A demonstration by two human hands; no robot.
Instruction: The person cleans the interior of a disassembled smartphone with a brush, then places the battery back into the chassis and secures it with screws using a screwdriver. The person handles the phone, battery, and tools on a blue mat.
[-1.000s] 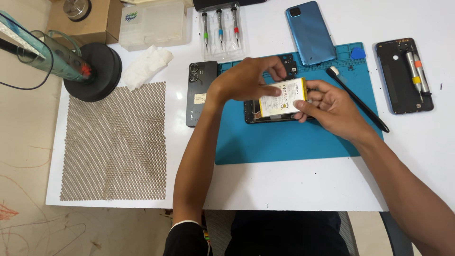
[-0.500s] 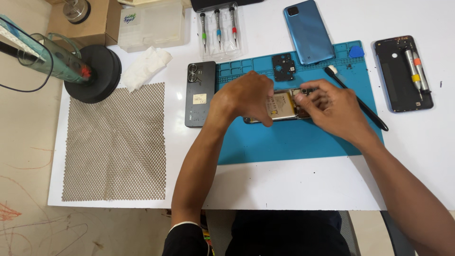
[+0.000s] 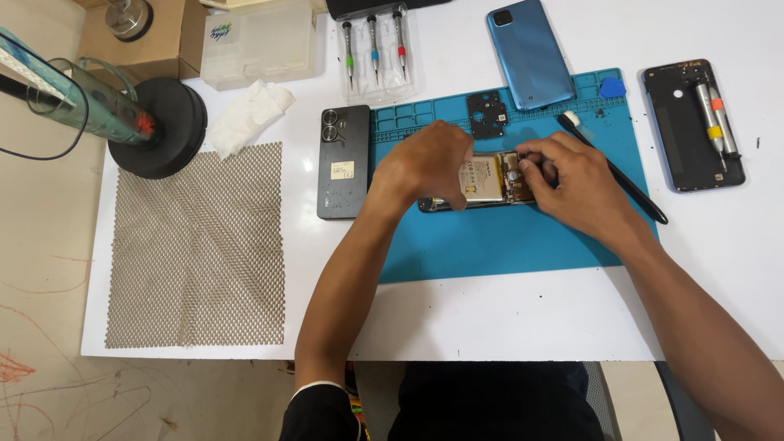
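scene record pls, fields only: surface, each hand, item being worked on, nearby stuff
surface: white table with blue work mat
left hand: pressing on the opened phone
right hand: fingers at the opened phone's right end
opened phone: flat on the mat, battery showing
nearby: black phone left of mat; blue back cover above; black stick tool at right; three screwdrivers; mesh sheet

The left hand (image 3: 425, 167) and right hand (image 3: 572, 184) cover most of the opened phone (image 3: 490, 181). At twelve o'clock, a dark case (image 3: 384, 6) is cut off.
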